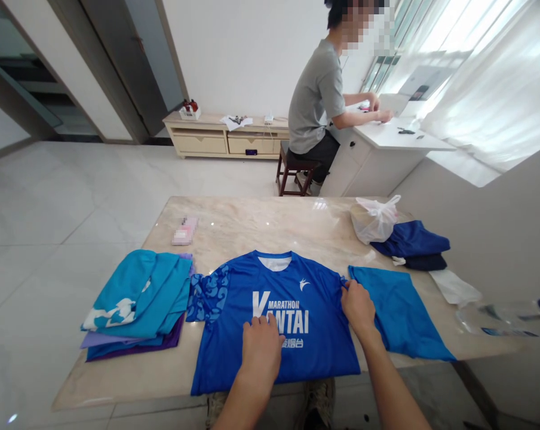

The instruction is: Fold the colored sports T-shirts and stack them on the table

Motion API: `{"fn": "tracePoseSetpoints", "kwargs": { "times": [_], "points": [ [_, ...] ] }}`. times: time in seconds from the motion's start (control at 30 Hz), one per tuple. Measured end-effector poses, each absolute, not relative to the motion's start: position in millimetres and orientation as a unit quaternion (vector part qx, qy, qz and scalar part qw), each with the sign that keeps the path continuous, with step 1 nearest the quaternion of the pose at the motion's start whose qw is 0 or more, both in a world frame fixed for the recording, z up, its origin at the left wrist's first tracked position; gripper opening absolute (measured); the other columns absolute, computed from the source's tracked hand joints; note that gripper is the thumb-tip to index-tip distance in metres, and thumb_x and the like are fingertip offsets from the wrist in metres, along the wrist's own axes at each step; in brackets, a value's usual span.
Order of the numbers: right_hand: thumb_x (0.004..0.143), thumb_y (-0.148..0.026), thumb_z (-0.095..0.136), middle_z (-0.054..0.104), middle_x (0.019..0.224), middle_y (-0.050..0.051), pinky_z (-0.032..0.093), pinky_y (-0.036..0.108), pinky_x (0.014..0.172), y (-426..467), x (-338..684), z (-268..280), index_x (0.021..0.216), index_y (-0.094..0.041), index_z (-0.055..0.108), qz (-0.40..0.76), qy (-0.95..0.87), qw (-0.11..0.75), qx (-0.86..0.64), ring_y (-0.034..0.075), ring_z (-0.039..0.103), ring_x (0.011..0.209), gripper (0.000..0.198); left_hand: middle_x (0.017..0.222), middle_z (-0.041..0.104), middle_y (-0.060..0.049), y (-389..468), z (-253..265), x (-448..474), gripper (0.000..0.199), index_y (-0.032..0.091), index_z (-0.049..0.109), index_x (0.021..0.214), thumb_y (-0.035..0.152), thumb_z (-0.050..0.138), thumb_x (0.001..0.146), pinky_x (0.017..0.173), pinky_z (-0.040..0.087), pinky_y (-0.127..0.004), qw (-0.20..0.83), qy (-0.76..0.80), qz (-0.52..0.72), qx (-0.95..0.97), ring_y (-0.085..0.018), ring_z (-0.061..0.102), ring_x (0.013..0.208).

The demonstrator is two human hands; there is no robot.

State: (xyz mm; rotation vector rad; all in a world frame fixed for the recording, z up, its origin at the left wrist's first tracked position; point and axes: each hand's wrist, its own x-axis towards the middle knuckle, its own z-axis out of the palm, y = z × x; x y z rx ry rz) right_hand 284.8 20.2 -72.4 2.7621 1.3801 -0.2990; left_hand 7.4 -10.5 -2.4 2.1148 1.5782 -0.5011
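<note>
A blue T-shirt with white "MARATHON" lettering lies spread front-up on the marble-look table, its lower hem at the near edge. My left hand rests on the shirt's front, fingers lying flat over part of the print. At the shirt's right sleeve, my right hand has its fingers closed on the fabric, and that sleeve looks bunched or tucked. The left sleeve, patterned in lighter blue, lies out flat. Just right of my right hand lies a flat teal-blue cloth. To the left is a stack of folded garments, teal on top with purple below.
On the table are a pink packet, a white plastic bag, dark blue cloth and a clear plastic bottle at the right. Beyond, a person in grey sits on a stool at a white desk.
</note>
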Motion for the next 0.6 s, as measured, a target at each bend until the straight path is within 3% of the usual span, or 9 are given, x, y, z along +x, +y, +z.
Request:
{"fn": "tracePoseSetpoints", "kwargs": {
  "times": [0.2,0.33,0.47,0.6],
  "points": [
    [0.115,-0.034,0.029,0.076,0.117,0.028,0.055,0.044,0.097,23.6,290.2,-75.8,0.147,-0.003,0.049,-0.141,0.384,-0.067,0.91,0.038,0.077,0.114,0.048,0.146,0.069,-0.027,-7.9,-2.0,13.2,0.058,0.009,0.054,0.164,0.033,0.052,0.11,0.11,0.053,-0.055,0.22,0.573,-0.179,0.769,-0.041,0.065,0.135],
    [0.111,-0.039,0.046,0.076,0.124,0.028,0.055,0.039,0.1,25.4,303.3,-91.1,0.148,-0.002,0.053,-0.187,0.376,-0.109,0.901,0.036,0.075,0.122,0.052,0.144,0.07,-0.026,-6.8,-0.4,10.5,0.059,0.008,0.055,0.163,0.034,0.052,0.11,0.109,0.053,-0.052,0.215,0.578,-0.188,0.764,-0.041,0.065,0.133],
    [0.096,-0.046,0.069,0.081,0.117,0.023,0.057,0.036,0.094,23.9,318.3,-97.1,0.126,-0.008,0.074,-0.186,0.41,-0.081,0.889,0.037,0.076,0.116,0.049,0.144,0.07,-0.027,-4.2,1.6,5.5,0.059,0.007,0.054,0.163,0.034,0.05,0.111,0.109,0.052,-0.053,0.208,0.582,-0.187,0.764,-0.041,0.065,0.133],
    [0.097,-0.042,0.065,0.083,0.102,0.017,0.055,0.034,0.084,21.6,322.4,-84.4,0.1,-0.013,0.081,-0.2,0.447,-0.07,0.869,0.035,0.078,0.103,0.033,0.148,0.067,-0.027,-4.5,2.7,1.2,0.058,0.007,0.055,0.162,0.033,0.048,0.111,0.11,0.053,-0.053,0.192,0.577,-0.185,0.772,-0.041,0.064,0.134]
  ]
}}
